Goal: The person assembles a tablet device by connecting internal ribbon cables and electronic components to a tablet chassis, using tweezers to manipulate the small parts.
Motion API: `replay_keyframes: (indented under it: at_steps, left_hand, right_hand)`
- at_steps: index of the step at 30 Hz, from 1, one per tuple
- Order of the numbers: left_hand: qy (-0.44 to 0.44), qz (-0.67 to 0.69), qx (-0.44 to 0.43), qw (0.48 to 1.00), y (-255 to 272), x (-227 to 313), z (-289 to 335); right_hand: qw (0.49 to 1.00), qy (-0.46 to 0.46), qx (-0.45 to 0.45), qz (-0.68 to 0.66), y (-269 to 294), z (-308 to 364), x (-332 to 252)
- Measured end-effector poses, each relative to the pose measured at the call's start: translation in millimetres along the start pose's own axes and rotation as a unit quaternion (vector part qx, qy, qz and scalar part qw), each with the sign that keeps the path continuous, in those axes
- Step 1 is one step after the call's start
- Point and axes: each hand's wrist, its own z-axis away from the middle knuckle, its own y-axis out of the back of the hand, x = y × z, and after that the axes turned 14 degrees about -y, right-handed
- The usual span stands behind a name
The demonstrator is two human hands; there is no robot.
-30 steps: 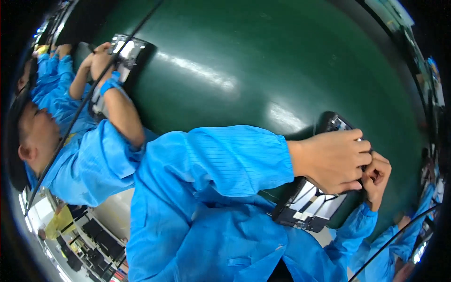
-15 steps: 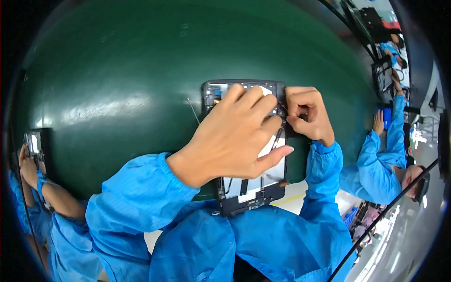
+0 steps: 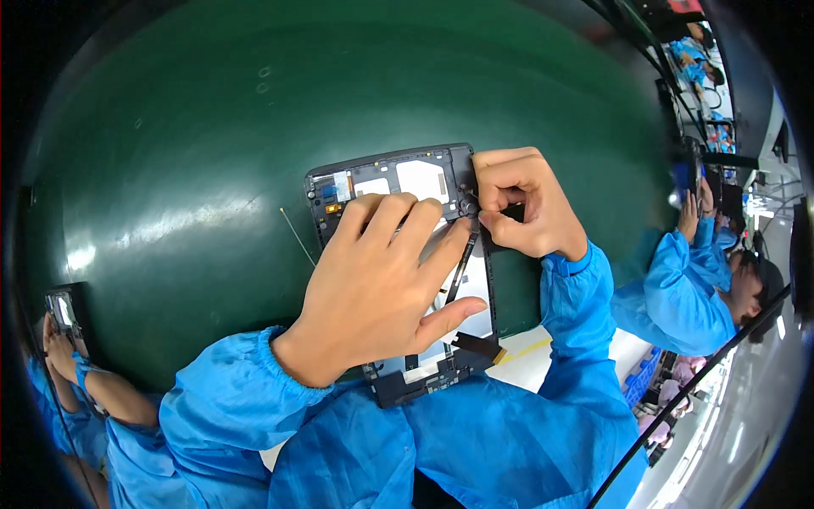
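Observation:
An opened tablet (image 3: 421, 180) lies tilted in front of me at the table's near edge, its inner boards, white panels and cables bared. My left hand (image 3: 365, 284) rests across its middle, fingers spread and thumb stretched out, hiding part of the inside. At the tablet's upper right edge, my right hand (image 3: 532, 204) has thumb and forefinger pinched close to a small round black part (image 3: 468, 205); what lies between the fingertips is hidden. A black strip cable (image 3: 462, 270) runs down from there. Below my left thumb, a dark ribbon cable (image 3: 477, 348) ends in gold.
The green tabletop (image 3: 186, 127) spreads beyond the tablet. A thin metal rod (image 3: 297, 236) lies left of it, partly behind my left hand. On the far left another person's hands (image 3: 61, 352) hold a device (image 3: 64, 314). A co-worker (image 3: 687, 288) in blue sits at right.
The tablet and both hands appear further left in view, and the tablet is more tilted. My left fingers sit lower on it, baring more of its top. The right hand stays pinched.

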Motion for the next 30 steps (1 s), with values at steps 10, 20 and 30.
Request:
replay_keyframes:
  at_steps: [10,20,30]
  left_hand:
    - [0.013,-0.006,-0.019,1.000,-1.5,2.2,-3.9]
    - [0.013,-0.016,-0.025,0.999,-2.4,1.9,-0.7]
    - [0.015,-0.003,-0.027,1.000,-0.6,1.5,4.1]
  right_hand:
    - [1.000,0.010,0.013,-0.001,2.6,-2.7,6.0]
    - [1.000,0.002,-0.006,-0.020,1.4,-1.9,5.8]
    - [0.999,-0.007,-0.011,-0.032,-3.1,-4.1,5.5]
